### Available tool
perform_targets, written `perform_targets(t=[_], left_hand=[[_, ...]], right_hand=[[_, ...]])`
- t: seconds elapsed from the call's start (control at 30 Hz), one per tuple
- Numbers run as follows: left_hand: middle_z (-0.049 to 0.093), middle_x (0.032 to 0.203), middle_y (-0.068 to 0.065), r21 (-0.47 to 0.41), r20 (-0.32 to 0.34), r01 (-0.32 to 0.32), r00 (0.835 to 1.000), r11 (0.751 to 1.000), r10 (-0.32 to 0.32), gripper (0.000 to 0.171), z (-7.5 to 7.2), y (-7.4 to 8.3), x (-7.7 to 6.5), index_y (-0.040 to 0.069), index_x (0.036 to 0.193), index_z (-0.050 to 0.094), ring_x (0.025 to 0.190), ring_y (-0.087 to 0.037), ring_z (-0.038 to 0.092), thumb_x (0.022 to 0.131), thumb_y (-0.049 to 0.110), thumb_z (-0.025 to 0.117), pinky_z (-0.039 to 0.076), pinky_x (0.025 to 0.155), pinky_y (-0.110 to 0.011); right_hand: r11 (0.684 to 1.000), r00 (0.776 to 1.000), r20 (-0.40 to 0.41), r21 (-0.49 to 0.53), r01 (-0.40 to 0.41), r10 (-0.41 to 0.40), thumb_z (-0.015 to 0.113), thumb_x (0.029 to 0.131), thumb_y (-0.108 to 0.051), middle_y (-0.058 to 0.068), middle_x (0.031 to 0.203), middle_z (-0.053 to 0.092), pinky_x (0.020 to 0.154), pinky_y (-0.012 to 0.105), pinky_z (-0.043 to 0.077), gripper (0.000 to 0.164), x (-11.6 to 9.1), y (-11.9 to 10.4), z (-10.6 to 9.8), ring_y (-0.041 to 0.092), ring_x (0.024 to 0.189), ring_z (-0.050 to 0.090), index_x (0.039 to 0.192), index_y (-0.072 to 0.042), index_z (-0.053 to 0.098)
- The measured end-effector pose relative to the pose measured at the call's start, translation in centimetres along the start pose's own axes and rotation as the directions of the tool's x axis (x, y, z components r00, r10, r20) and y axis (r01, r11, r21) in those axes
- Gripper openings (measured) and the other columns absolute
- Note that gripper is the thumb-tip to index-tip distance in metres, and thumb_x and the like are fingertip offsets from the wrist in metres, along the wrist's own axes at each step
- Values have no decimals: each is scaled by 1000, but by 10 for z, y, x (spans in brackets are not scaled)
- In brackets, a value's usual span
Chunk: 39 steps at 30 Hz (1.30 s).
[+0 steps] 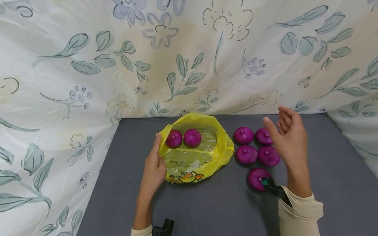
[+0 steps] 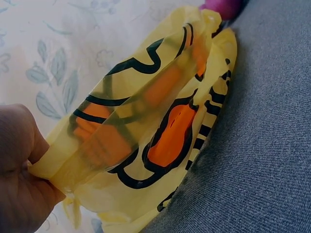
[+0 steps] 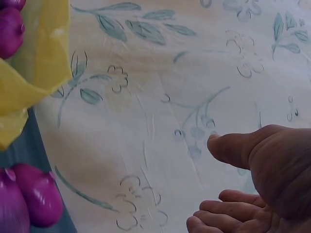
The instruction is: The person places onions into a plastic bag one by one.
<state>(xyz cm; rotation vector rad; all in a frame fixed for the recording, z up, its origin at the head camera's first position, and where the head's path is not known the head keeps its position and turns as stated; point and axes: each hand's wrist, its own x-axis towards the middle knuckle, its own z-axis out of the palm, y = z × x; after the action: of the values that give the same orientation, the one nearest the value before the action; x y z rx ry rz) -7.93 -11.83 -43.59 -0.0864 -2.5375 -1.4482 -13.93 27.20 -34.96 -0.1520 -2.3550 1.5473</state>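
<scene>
My left hand pinches the left rim of a yellow plastic bag, its mouth spread wide toward me. In the left wrist view the thumb and fingers grip the bag's edge. Inside the bag, two red onions lie side by side at the back left. My right hand is raised beside several more red onions to the right of the bag. Its thumb stands apart from loosely bent fingers, and nothing is between them. The right wrist view shows that hand empty as well.
The onions outside the bag sit in a close group, with the nearest onion partly behind the right wrist camera. Everything rests on a dark grey tabletop. A white floral sheet hangs behind it and along both sides.
</scene>
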Motion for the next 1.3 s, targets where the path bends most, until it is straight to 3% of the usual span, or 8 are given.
perform_targets(t=[0.27, 0.37, 0.53, 0.9, 1.3], left_hand=[[17, 175, 10, -10, -1, 5, 1000, 1000, -5, 79, 2, -3, -1, 21, 171, 20, 161, -15, 18, 102, -14, 36, 24, 119, -21], [16, 175, 11, -7, 5, 8, 1000, 1000, -8, 80, 2, -2, 0, 24, 171, 18, 161, -14, 17, 102, -13, 36, 25, 121, -26], [16, 175, 13, 3, 4, 11, 1000, 1000, -11, 78, 2, 0, 0, 20, 171, 19, 161, -12, 17, 103, -12, 36, 24, 126, -37], [17, 175, 13, -9, 3, 14, 1000, 1000, -14, 77, 1, -1, 1, 18, 171, 20, 161, -11, 17, 102, -12, 36, 17, 124, -23], [16, 175, 12, 6, -2, 7, 1000, 1000, -7, 79, 2, -2, 2, 23, 171, 19, 161, -14, 17, 102, -12, 35, 18, 126, -29]], right_hand=[[995, 996, -48, -58, -80, 77, 69, 102, -36, 4, 170, 35, 121, 35, 35, 74, -1, 11, -15, 20, 155, 36, 165, -18, 34], [991, 992, -84, -77, -105, 99, 69, 102, -36, 3, 170, 36, 121, 33, 35, 73, -2, 16, -22, 18, 154, 37, 165, -20, 36], [987, 984, -124, -87, -137, 126, 70, 101, -37, 1, 169, 38, 120, 31, 35, 72, -1, 22, -30, 15, 152, 39, 164, -24, 38], [972, 969, -150, -93, -214, 199, 71, 100, -38, 0, 170, 35, 121, 30, 34, 75, 1, 36, -43, 14, 154, 37, 165, -25, 35], [944, 940, -203, -132, -302, 273, 70, 101, -40, -4, 171, 29, 123, 33, 28, 77, 5, 60, -57, 13, 156, 31, 167, -26, 32]])
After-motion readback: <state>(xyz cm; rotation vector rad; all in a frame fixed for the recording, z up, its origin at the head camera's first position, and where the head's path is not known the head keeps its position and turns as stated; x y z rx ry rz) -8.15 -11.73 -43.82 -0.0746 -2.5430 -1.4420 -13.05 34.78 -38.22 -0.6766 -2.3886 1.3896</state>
